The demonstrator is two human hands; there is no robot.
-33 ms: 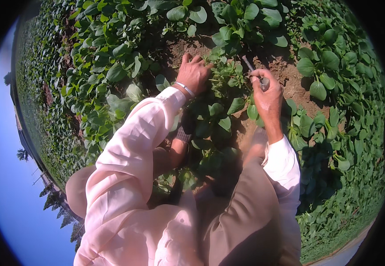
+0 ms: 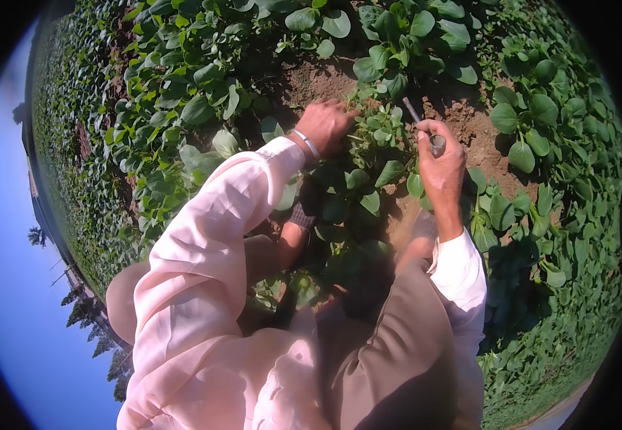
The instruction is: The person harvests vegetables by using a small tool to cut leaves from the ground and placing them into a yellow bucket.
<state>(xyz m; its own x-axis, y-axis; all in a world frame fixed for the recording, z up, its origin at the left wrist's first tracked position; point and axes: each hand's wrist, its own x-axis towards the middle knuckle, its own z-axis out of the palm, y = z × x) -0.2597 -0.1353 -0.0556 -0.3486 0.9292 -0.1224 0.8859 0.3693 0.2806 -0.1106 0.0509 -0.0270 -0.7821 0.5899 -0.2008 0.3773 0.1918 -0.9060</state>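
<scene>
My left hand, with a metal bangle at the wrist, is closed at the left side of a low small-leaved plant. Its fingertips are partly hidden, and pale stems show against them. To the right of that plant, my right hand is wrapped round a hand tool. A thin dark metal shaft sticks out toward the far left, and a round grey end shows inside the grip. The tool's tip is above the soil, close to the leaves. Broad-leaved plants grow just below both hands.
Brown bare soil lies right of the right hand, with more soil beyond the left. Leafy crop plants crowd both sides. My bent knees, in brown trousers, are close below the hands.
The fingers of my left hand have curled in against the small-leaved plant. The whole view has shifted slightly; my right hand keeps its grip on the tool.
</scene>
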